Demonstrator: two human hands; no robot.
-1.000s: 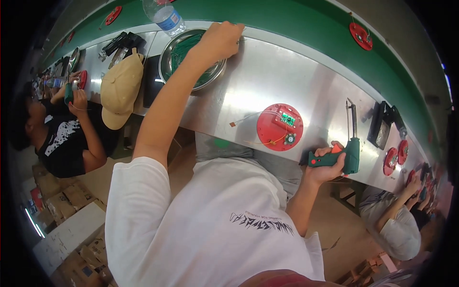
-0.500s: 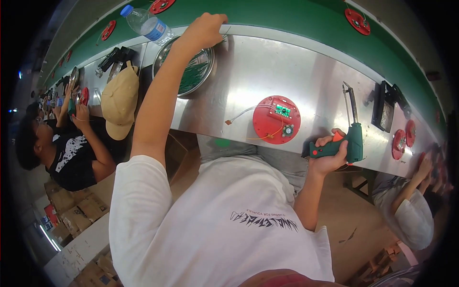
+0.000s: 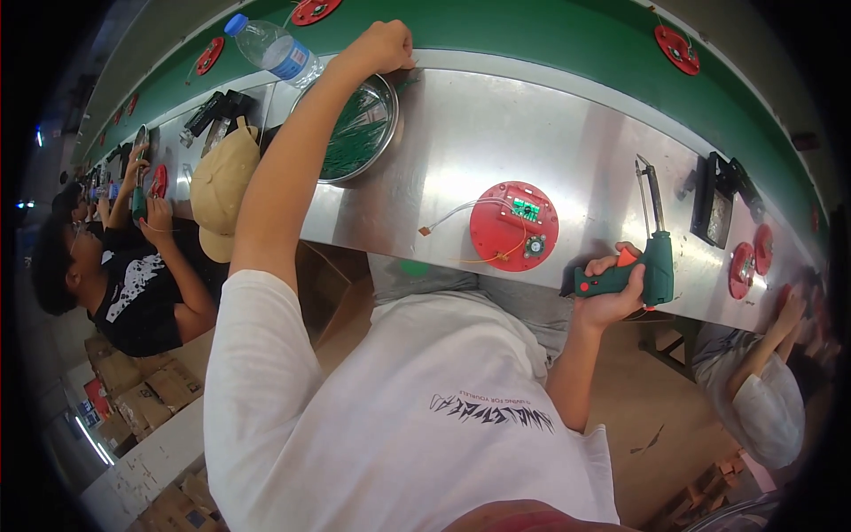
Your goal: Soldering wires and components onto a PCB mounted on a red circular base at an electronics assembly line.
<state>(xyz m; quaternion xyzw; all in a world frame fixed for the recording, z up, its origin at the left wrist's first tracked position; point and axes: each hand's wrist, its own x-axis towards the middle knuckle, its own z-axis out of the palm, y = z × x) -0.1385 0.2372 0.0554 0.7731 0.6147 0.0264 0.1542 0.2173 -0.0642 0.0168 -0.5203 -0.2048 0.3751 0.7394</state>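
My left hand (image 3: 386, 47) is stretched over a round metal bowl (image 3: 396, 120), its knuckles by the green belt's edge. The fingers are curled closed; whatever they pinch is hidden. Thin green wires (image 3: 355, 140) fill the bowl, and a few stick out past its rim below the hand. In my right hand (image 3: 613, 297) is a green soldering gun (image 3: 657, 270) with an orange trigger, its tip pointing away from me. Left of it a red round plate (image 3: 492, 226) lies on the metal table, bearing a small green circuit board (image 3: 525, 209), a black round part and loose white and orange wires.
A green conveyor belt (image 3: 532, 28) carrying red plates runs along the far side. A water bottle (image 3: 282, 55) leans by the bowl. A tan cap (image 3: 223, 182) is at left, a black holder (image 3: 712, 199) at right. Co-workers sit on both sides.
My left hand has lowered slightly and turned its fingers down by the belt's edge. The soldering gun and the red plate stay put, while red plates on the belt have shifted right.
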